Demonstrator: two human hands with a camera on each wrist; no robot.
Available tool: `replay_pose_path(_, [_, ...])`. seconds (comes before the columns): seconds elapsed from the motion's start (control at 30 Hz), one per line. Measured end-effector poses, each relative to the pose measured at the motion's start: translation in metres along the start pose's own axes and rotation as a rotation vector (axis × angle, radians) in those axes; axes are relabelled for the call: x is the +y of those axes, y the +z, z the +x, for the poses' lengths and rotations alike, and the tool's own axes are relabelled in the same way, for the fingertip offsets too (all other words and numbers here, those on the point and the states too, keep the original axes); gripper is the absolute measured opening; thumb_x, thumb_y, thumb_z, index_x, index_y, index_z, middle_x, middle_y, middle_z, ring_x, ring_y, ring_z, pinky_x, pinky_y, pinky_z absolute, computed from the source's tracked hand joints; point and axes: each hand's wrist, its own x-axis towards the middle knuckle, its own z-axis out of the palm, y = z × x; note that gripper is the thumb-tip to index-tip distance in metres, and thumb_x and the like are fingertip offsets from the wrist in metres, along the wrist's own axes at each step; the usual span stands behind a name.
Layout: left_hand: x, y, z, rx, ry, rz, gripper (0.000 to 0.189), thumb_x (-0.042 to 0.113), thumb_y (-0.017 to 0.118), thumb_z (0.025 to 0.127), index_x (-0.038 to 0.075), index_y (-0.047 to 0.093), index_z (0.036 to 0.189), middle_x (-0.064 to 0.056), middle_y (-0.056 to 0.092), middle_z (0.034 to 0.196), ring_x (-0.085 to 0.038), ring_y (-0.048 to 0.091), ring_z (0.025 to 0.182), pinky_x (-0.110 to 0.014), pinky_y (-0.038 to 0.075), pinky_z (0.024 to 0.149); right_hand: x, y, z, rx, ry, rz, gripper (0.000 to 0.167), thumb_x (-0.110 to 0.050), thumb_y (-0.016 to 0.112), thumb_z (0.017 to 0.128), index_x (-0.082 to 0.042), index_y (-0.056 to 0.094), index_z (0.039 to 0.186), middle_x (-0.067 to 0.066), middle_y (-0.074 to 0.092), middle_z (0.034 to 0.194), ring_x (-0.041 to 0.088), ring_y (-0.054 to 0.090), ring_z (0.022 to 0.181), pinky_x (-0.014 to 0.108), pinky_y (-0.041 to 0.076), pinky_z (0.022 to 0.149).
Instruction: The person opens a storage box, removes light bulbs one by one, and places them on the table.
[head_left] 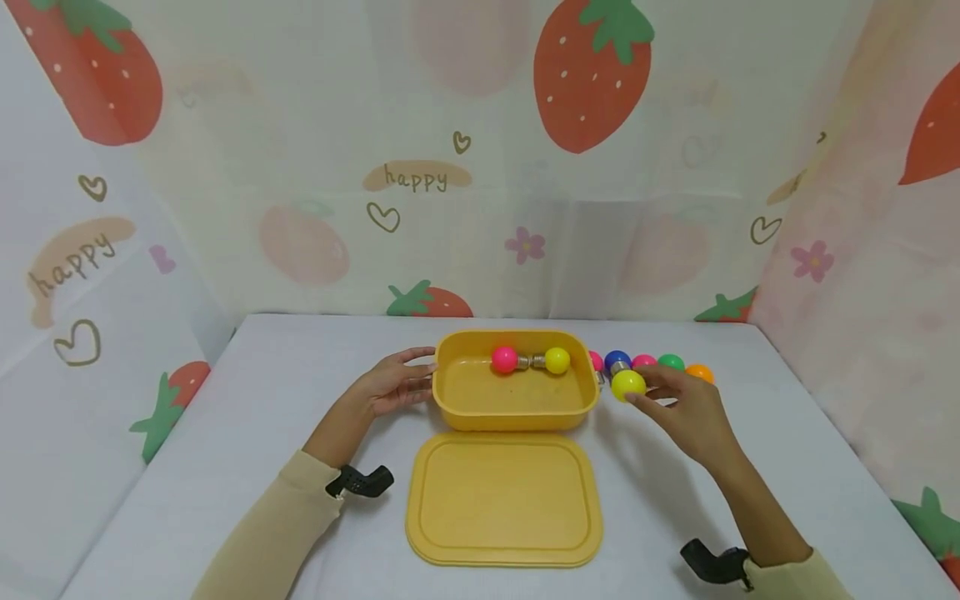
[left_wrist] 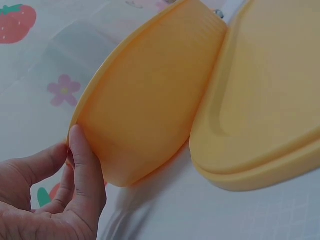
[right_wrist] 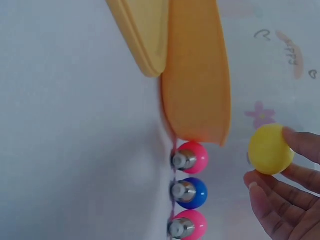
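Only the head view shows a pink round bulb [head_left: 505, 360] and yellow round bulb [head_left: 557, 360] inside the yellow plastic box [head_left: 517, 422]. The left hand [head_left: 393, 384] pinches its nine-o'clock rim; the right hand [head_left: 688, 410] grips a second yellow bulb [head_left: 628, 386] by fingertips, at three.

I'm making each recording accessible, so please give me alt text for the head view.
The right hand holds a yellow bulb beside an open yellow box, whose left end the left hand grips. A pink bulb and another yellow bulb lie in the box; a lid lies in front, and more bulbs line up at right.
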Motion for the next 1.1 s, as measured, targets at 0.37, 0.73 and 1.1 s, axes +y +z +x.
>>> replay_pose_path(0.37, [0.001, -0.001, 0.0, -0.035, 0.009, 0.005, 0.059, 0.005, 0.06, 0.102, 0.007, 0.035, 0.156, -0.009, 0.067, 0.096, -0.014, 0.067, 0.077, -0.024, 0.061, 0.066, 0.023, 0.015, 0.001, -0.031, 0.093, 0.009, 0.04, -0.02, 0.08, 0.09, -0.002, 0.069, 0.124, 0.016, 0.073, 0.109, 0.031, 0.072, 0.091, 0.028, 0.061, 0.074])
replay_pose_path(0.73, [0.001, -0.001, -0.002, -0.031, 0.004, 0.001, 0.058, 0.005, 0.058, 0.103, 0.009, 0.035, 0.156, -0.009, 0.067, 0.097, -0.015, 0.068, 0.077, -0.025, 0.061, 0.066, 0.034, 0.029, 0.002, -0.064, 0.119, 0.021, 0.04, -0.017, 0.079, 0.09, -0.003, 0.068, 0.126, 0.018, 0.072, 0.11, 0.032, 0.071, 0.092, 0.035, 0.062, 0.078])
replay_pose_path(1.1, [0.0, -0.001, 0.0, -0.021, 0.0, -0.003, 0.058, 0.005, 0.059, 0.103, 0.01, 0.036, 0.155, -0.009, 0.067, 0.097, -0.015, 0.068, 0.077, -0.025, 0.061, 0.066, 0.037, 0.032, 0.004, -0.115, 0.151, 0.026, 0.041, -0.021, 0.08, 0.09, -0.002, 0.069, 0.124, 0.018, 0.073, 0.11, 0.029, 0.07, 0.09, 0.034, 0.062, 0.076])
